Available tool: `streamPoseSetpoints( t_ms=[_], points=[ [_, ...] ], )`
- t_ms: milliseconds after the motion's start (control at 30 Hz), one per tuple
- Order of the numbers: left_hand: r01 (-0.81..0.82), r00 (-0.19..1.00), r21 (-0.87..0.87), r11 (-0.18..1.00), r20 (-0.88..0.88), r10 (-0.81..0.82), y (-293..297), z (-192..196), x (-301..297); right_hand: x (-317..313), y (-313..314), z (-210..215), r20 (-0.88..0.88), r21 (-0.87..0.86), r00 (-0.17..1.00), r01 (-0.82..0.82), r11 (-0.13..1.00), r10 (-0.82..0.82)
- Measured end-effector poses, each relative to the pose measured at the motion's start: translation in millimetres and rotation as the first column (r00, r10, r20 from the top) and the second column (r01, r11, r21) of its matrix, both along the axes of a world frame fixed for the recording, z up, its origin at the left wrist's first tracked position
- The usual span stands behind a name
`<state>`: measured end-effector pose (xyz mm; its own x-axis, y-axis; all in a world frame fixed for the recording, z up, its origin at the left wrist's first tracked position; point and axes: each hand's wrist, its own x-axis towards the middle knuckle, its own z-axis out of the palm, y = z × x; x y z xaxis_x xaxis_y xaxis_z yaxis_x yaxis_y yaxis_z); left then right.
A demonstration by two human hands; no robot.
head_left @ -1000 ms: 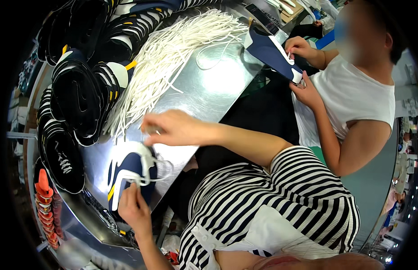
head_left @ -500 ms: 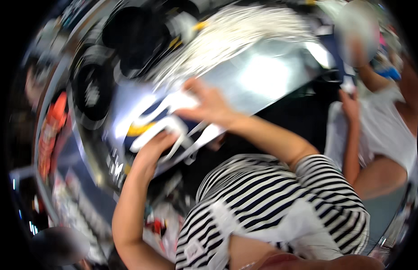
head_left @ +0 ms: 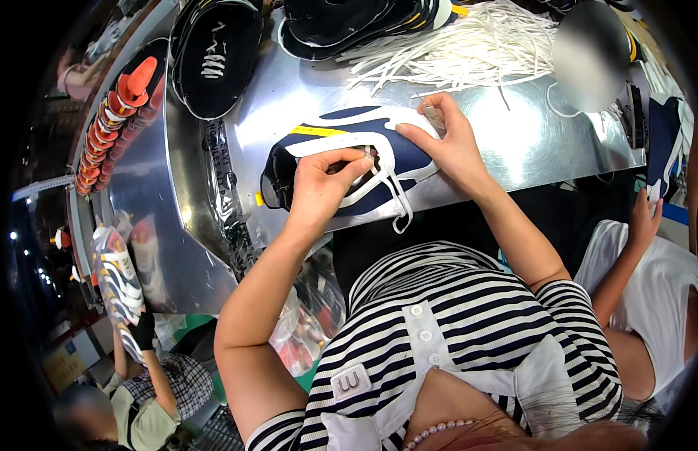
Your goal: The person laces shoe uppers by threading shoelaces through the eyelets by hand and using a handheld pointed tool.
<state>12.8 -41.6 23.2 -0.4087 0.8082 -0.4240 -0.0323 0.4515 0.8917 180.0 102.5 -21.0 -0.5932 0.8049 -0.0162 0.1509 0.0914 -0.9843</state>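
One navy shoe upper [head_left: 341,161] with white trim and a yellow strip lies flat on the shiny metal surface [head_left: 507,143], near its front edge. The left hand [head_left: 322,188] has its grip pinched together on the white lace [head_left: 394,199] at the eyelets; the right hand [head_left: 450,143] presses flat, fingers spread, on the upper's far end. Behind lie one pile of loose white laces [head_left: 469,52] and two stacks of dark uppers [head_left: 217,52].

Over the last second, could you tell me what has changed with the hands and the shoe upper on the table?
The left hand came up from the near table edge onto the navy and white shoe upper and now pinches at its white lace. The right hand shifted to press the upper's far side flat. The view also swung closer. The loose white laces and stacked dark uppers stayed on the metal table.
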Motion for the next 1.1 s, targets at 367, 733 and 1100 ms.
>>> streamPoseSetpoints(
  t_ms=[367, 733, 1100],
  points=[
    [-0.125, 0.265, 0.186, 0.974, -0.940, 0.214, -90.9, 29.4, -110.9, 37.1, 23.6, 5.2, -0.112, -0.192, 0.986, -0.146, 0.970, 0.126],
    [0.468, 0.794, 0.352, 0.811, -0.570, -0.210, -59.1, 74.7, -26.6, 44.1, 38.7, -10.5, 0.205, 0.569, 0.978, -0.143, 0.810, 0.029],
    [0.392, 0.602, 0.324, 0.861, -0.798, 0.026, 46.7, 36.5, 25.7, 17.8, 1.3, 27.9, -0.359, -0.190, 0.894, -0.350, 0.917, 0.267]
  ],
)
